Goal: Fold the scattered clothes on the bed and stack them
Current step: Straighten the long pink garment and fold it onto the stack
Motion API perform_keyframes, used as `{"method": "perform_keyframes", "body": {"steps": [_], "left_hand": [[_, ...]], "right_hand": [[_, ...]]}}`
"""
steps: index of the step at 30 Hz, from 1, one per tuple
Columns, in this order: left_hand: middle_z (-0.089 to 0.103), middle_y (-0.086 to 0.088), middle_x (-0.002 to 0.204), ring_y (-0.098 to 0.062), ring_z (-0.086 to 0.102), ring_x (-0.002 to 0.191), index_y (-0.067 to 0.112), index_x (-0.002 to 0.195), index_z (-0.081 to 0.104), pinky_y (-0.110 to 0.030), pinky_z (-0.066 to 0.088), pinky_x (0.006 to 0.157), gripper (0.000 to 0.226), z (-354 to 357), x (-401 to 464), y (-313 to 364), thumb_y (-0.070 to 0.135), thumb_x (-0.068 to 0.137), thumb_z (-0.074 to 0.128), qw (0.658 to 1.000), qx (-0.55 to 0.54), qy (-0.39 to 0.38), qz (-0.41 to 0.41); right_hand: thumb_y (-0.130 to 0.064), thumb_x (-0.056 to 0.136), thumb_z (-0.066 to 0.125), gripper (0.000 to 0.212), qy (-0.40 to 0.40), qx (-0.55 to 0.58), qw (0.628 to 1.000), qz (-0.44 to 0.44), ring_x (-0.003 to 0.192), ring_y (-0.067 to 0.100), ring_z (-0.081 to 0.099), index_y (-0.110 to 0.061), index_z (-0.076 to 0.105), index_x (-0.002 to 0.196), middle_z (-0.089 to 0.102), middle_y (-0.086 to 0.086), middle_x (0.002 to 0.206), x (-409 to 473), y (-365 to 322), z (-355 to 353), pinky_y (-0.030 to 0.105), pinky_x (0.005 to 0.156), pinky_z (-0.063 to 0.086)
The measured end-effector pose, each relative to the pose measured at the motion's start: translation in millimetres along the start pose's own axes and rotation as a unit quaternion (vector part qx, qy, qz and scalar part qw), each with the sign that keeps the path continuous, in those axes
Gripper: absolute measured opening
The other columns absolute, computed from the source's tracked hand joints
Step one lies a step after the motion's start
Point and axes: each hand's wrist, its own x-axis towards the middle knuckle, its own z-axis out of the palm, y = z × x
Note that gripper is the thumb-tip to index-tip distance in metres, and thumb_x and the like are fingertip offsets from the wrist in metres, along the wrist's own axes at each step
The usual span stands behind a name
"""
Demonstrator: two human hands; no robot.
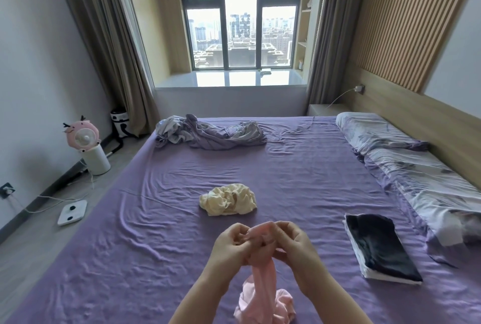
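Low in the frame's centre, your left hand (231, 243) and right hand (291, 241) both pinch the thin pink fabric garment (263, 279), its tail drooping onto the purple bed sheet (156, 232), crumpled cream garment (228, 200) just beyond, folded dark-topped stack (377, 245) at right.
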Motion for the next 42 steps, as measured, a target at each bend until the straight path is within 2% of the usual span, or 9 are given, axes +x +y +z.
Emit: {"method": "perform_keyframes", "body": {"steps": [7, 14, 17, 22, 27, 30, 34, 38, 42], "left_hand": [[0.069, -0.020, 0.069, -0.025, 0.069, 0.059, -0.004, 0.076, 0.070, -0.032, 0.057, 0.050, 0.032, -2.3, 6.7, 1.9, 0.000, 0.093, 0.043, 0.946, -0.298, 0.019, -0.126], [0.065, -0.032, 0.094, -0.036, 0.069, 0.072, -0.016, 0.111, 0.053, -0.039, 0.058, 0.055, 0.042, 2.3, 13.8, -0.2, 0.020, 0.098, 0.038, 0.876, -0.434, -0.033, -0.209], [0.064, -0.024, 0.082, -0.029, 0.066, 0.063, -0.006, 0.103, 0.055, -0.034, 0.056, 0.053, 0.025, 10.0, 17.8, -0.5, 0.014, 0.099, 0.041, 0.923, -0.353, 0.058, -0.142], [0.061, -0.010, 0.089, -0.015, 0.059, 0.072, 0.012, 0.090, 0.055, -0.024, 0.051, 0.061, 0.008, 8.3, 13.3, -9.0, 0.006, 0.089, 0.060, 0.994, -0.019, 0.107, -0.012], [0.059, 0.005, 0.091, -0.009, 0.053, 0.092, 0.027, 0.082, 0.065, -0.016, 0.041, 0.077, 0.018, 1.8, 2.4, -3.0, 0.019, 0.073, 0.079, 0.933, 0.211, 0.153, 0.248], [0.060, 0.012, 0.087, -0.007, 0.053, 0.092, 0.026, 0.084, 0.070, -0.023, 0.041, 0.084, 0.018, 4.9, 1.1, -0.8, 0.038, 0.074, 0.076, 0.903, 0.353, 0.081, 0.232], [0.067, 0.006, 0.071, -0.005, 0.062, 0.068, 0.022, 0.076, 0.067, -0.029, 0.052, 0.071, 0.009, 5.5, 3.6, 2.8, 0.028, 0.080, 0.073, 0.949, 0.271, 0.055, 0.152], [0.066, 0.004, 0.063, -0.007, 0.061, 0.060, 0.014, 0.076, 0.065, -0.027, 0.051, 0.061, 0.010, 0.3, 11.5, 11.6, 0.014, 0.084, 0.069, 0.981, 0.131, 0.078, 0.122], [0.061, 0.005, 0.060, -0.004, 0.055, 0.055, 0.014, 0.075, 0.061, -0.018, 0.043, 0.055, 0.013, -3.3, 19.8, 26.9, 0.012, 0.086, 0.067, 0.980, 0.079, 0.113, 0.141]], "right_hand": [[-0.001, 0.083, 0.066, 0.014, -0.021, -0.087, 0.996, 0.005, 0.074, 0.019, 0.061, -0.002, 0.058, 0.094, 0.063, 0.013, 0.082, -8.9, 9.8, -1.9, 0.029, 0.065, 0.051], [0.003, 0.078, 0.060, 0.013, -0.051, 0.166, 0.977, 0.120, 0.067, 0.022, 0.067, -0.009, 0.059, 0.083, 0.067, 0.013, 0.076, -3.5, 11.9, -5.5, 0.035, 0.065, 0.056], [-0.002, 0.070, 0.059, 0.018, -0.052, 0.219, 0.963, 0.146, 0.070, 0.025, 0.067, -0.007, 0.060, 0.088, 0.067, 0.017, 0.080, -1.1, 10.9, 0.2, 0.036, 0.069, 0.055], [-0.005, 0.087, 0.056, 0.004, 0.019, 0.140, 0.986, 0.083, 0.065, 0.021, 0.065, -0.008, 0.059, 0.088, 0.068, 0.012, 0.075, 3.9, 5.8, -0.4, 0.030, 0.057, 0.054], [-0.006, 0.088, 0.061, 0.003, 0.052, 0.005, 0.998, -0.023, 0.056, 0.019, 0.064, -0.007, 0.058, 0.087, 0.067, 0.009, 0.063, 9.0, 2.1, -5.5, 0.030, 0.054, 0.055], [-0.005, 0.089, 0.059, 0.002, 0.031, -0.017, 0.998, -0.049, 0.058, 0.019, 0.063, -0.007, 0.060, 0.088, 0.067, 0.012, 0.066, 10.3, 4.5, -4.4, 0.031, 0.056, 0.054], [-0.009, 0.088, 0.062, 0.009, -0.012, -0.031, 0.996, -0.084, 0.071, 0.020, 0.069, -0.005, 0.063, 0.095, 0.073, 0.011, 0.081, 8.7, 8.1, -6.6, 0.029, 0.063, 0.056], [-0.015, 0.074, 0.079, 0.047, -0.113, -0.115, 0.980, -0.118, 0.086, 0.016, 0.069, -0.021, 0.057, 0.115, 0.072, 0.004, 0.097, 5.6, 9.1, -9.8, 0.024, 0.071, 0.053], [-0.006, 0.075, 0.069, 0.054, -0.073, -0.272, 0.948, -0.146, 0.065, 0.003, 0.058, -0.037, 0.053, 0.116, 0.066, -0.007, 0.072, 8.6, 19.2, -11.1, 0.024, 0.066, 0.049]]}}
